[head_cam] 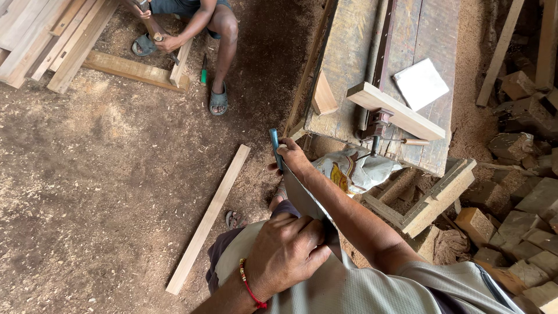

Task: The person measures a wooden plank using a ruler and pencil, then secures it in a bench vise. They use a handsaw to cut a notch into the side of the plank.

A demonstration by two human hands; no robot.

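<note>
A hand saw with a blue handle (274, 148) and a grey blade (302, 200) runs diagonally over my lap. My right hand (292, 156) grips the handle end, with the arm stretched out from the lower right. Near my body, my left hand (286, 251), which wears a red thread bracelet, closes around the other end of the blade. My knee and a sandalled foot (233, 219) show below the saw.
A long thin plank (209, 218) lies on the sawdust floor at my left. A workbench (349, 52) carries a vise (378, 123), a wooden bar and a white slab (421, 83). Another person (197, 23) sits at the top working timber. Offcut blocks (523, 192) pile at right.
</note>
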